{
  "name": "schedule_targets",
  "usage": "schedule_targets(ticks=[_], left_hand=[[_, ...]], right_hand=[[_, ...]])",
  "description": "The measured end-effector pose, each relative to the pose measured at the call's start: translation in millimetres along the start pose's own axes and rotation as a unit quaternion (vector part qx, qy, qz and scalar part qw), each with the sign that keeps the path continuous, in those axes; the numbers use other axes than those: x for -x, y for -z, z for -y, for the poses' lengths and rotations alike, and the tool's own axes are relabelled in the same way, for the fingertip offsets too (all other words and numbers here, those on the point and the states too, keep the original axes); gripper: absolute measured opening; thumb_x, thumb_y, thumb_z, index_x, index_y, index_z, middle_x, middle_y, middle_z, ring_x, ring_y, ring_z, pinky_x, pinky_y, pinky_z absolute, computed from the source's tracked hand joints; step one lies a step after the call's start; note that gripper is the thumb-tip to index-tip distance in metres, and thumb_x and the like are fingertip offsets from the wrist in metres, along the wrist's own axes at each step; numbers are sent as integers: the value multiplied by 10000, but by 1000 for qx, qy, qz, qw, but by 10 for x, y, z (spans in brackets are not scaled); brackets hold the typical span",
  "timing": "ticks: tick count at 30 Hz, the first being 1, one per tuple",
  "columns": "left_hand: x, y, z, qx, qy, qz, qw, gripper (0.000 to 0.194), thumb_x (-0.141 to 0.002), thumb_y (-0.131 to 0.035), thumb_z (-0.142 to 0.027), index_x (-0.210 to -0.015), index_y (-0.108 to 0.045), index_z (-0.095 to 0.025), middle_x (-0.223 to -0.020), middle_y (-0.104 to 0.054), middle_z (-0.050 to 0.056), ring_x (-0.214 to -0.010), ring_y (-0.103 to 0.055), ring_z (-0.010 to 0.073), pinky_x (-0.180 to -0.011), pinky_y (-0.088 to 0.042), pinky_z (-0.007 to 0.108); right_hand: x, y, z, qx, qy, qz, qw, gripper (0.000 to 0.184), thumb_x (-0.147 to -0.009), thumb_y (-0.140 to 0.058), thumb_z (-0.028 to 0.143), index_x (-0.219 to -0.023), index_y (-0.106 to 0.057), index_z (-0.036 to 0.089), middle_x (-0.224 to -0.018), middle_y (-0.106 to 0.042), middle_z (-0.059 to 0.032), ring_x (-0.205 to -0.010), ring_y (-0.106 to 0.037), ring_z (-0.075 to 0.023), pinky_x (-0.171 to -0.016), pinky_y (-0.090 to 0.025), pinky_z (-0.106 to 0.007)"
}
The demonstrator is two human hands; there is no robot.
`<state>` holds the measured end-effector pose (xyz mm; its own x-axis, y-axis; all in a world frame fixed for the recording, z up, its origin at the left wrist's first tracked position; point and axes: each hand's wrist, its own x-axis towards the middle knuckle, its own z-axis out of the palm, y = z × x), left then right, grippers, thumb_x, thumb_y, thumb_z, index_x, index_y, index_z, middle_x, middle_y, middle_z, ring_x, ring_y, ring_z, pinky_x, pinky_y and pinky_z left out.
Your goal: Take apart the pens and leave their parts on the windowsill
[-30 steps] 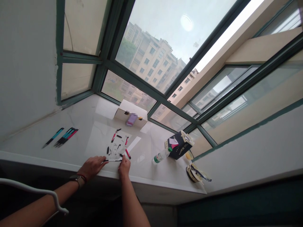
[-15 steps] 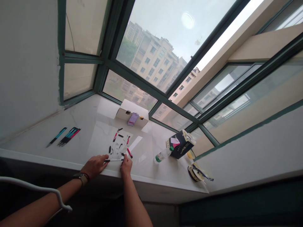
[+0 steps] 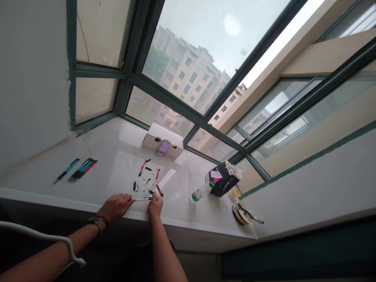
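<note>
A slim white and black pen (image 3: 142,199) spans the gap between my two hands, low over the front of the white counter. My left hand (image 3: 116,208) is closed on its left end, fingertips pinched together. On the darker right end, my right hand (image 3: 155,207) is closed, and its fingers hide the tip. Just beyond the pen lie several small loose pen parts: a red and black barrel piece (image 3: 159,190), another red piece (image 3: 141,169), a black grip (image 3: 134,186) and tiny pieces too small to name.
Several assembled pens (image 3: 82,170) lie at the left of the counter (image 3: 179,213). A white box (image 3: 162,141) stands by the window. On the right are a plastic bottle (image 3: 200,193), a dark carton (image 3: 223,179) and a round tub (image 3: 241,214).
My left hand has shifted slightly left, and its fingers now cover the black left end of the pen. The right hand stays nearly in place. The view has shifted a little.
</note>
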<state>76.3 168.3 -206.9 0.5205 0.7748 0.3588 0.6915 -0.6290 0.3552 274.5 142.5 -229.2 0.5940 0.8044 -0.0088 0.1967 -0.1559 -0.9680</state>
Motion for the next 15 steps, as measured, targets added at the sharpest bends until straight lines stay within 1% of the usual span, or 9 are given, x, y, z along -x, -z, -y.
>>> schedule_targets(ticks=[3, 6, 8, 11, 15], left_hand=[[4, -13, 20, 26, 16, -6, 1000, 338, -939, -452, -483, -978, -657, -218, -800, -675, 57, -727, -620, 220, -703, -410, 325], [8, -40, 48, 34, 39, -1, 999, 287, -937, -453, -398, -1061, -633, -212, -814, -683, 60, -725, -631, 223, -706, -421, 326], [6, -46, 55, 38, 42, 5, 998, 279, -952, -432, -380, -1065, -631, -220, -833, -688, 61, -751, -638, 220, -725, -426, 325], [-1, -31, 43, 55, 37, 4, 998, 287, -960, -430, -423, -1050, -637, -244, -853, -692, 54, -788, -640, 206, -753, -430, 313], [-8, -15, 18, 62, 28, -5, 998, 326, -974, -395, -447, -957, -648, -242, -831, -678, 50, -797, -625, 193, -761, -427, 303]], right_hand=[[12, 10, 28, -41, -22, 31, 998, 538, -925, -446, 570, -498, -372, 250, -356, -363, 61, -311, -392, -130, -334, -306, -236], [14, 14, 34, -49, -25, 26, 998, 532, -923, -452, 564, -501, -370, 250, -364, -369, 62, -308, -379, -123, -330, -296, -234], [9, 14, 27, -43, -23, 21, 999, 529, -921, -453, 565, -505, -373, 249, -369, -376, 62, -313, -381, -121, -332, -294, -231], [3, 13, 23, -43, -27, 21, 999, 527, -924, -450, 554, -500, -376, 250, -364, -376, 60, -310, -377, -121, -330, -294, -231], [9, 11, 45, -64, -35, 19, 997, 515, -924, -457, 544, -506, -376, 254, -361, -365, 61, -299, -377, -128, -323, -293, -241]])
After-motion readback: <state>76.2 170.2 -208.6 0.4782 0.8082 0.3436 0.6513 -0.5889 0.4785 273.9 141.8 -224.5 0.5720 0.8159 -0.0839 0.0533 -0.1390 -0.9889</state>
